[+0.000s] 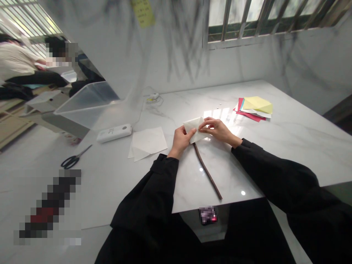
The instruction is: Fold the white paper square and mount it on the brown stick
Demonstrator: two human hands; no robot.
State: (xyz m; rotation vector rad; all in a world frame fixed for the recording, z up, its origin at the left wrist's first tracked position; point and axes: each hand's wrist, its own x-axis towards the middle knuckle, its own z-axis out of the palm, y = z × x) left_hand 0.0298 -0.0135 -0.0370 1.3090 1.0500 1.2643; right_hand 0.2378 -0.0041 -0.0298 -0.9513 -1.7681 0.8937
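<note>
Both of my hands are raised over the middle of the marble-patterned table, holding a folded piece of cream paper (194, 126). My left hand (181, 140) grips its left side, thumb on the front face. From the right, my right hand (218, 131) pinches the paper with thumb and fingertips near its right edge. A thin brown stick (207, 171) slants from just under the paper toward the table's front edge; its top end is hidden, so I cannot tell whether it touches the paper. Left of my hands lie loose white sheets (150, 141).
Black-handled scissors (72, 161) and a white oblong device (114, 133) lie to the left, near a clear plastic bin (90, 104). Coloured papers (257, 105) are stacked at the back right. A cable (154, 98) lies by the wall. Other people sit at far left.
</note>
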